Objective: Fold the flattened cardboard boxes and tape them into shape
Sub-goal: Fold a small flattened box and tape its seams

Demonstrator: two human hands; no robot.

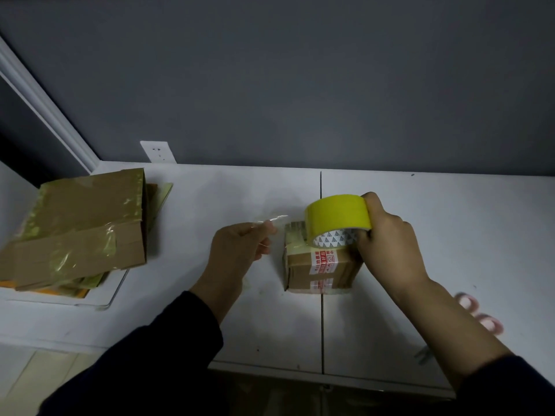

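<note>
Left hand pinches the tape end just left of the box, right hand grips the roll over it; a taut strip should lie flat.

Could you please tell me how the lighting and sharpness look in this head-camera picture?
Head view: dim overall, the white table brightest around the small box. Head view: glare on the taped cardboard stack at left. Head view: the pink-handled scissors at right are smeared, and the clear tape strip off the yellow tape roll barely shows.
</note>
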